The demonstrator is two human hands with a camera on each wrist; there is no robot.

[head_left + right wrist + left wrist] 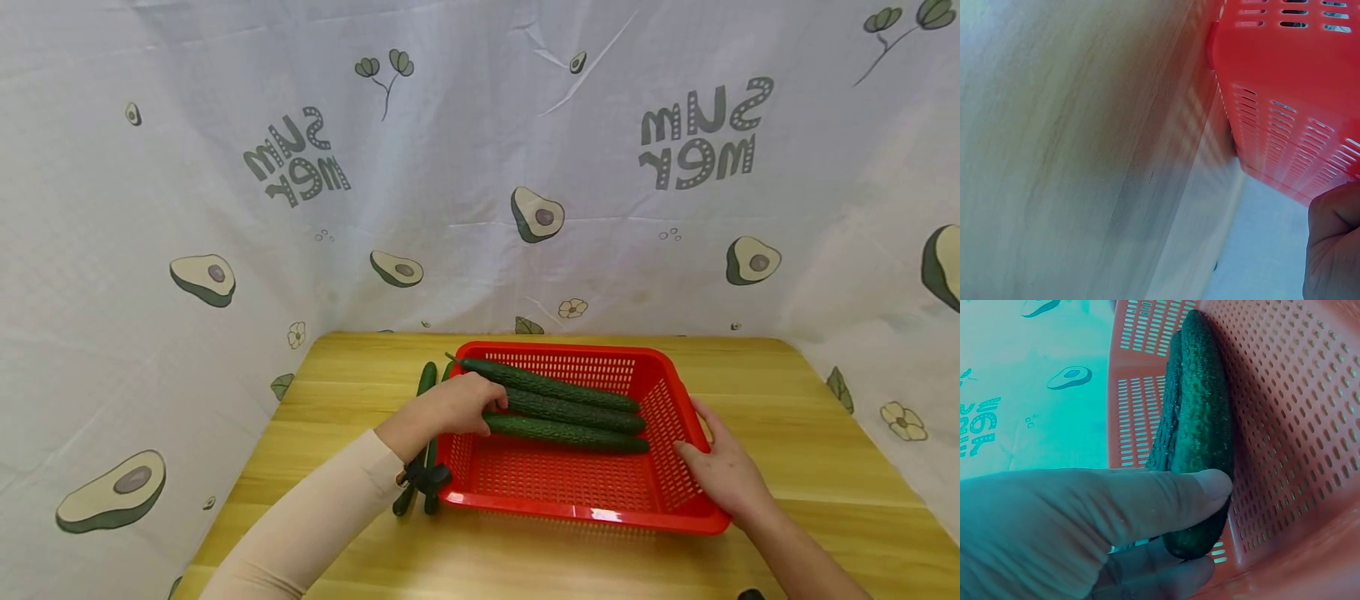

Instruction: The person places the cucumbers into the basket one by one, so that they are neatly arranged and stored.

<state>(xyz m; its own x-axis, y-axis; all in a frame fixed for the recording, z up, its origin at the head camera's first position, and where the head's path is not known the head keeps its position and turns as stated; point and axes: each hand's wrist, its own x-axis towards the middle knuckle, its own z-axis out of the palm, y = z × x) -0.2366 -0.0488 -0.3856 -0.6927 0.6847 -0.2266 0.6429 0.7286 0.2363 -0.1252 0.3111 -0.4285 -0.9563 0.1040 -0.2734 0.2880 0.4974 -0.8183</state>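
Note:
A red plastic basket [558, 483] with slotted walls holds three long dark green cucumbers lying side by side. My left hand [467, 403] reaches over the basket's left rim and grips the left end of the nearest cucumber [573, 433]. In the left wrist view, the thumb of the left hand [1104, 506] lies across that cucumber [1202, 406], with fingers on its other side. Behind it are the middle cucumber [573, 411] and the back cucumber [551, 386], whose thin stem overlaps the rim. My right hand [726, 468] holds the basket's right rim, thumb inside.
Two more cucumbers lie on the wooden table [337, 433] left of the basket, the outer cucumber [427, 380] partly under my left forearm. A white cloth [450, 167] with avocado prints hangs behind and at both sides. A small black object [751, 594] shows at the bottom edge.

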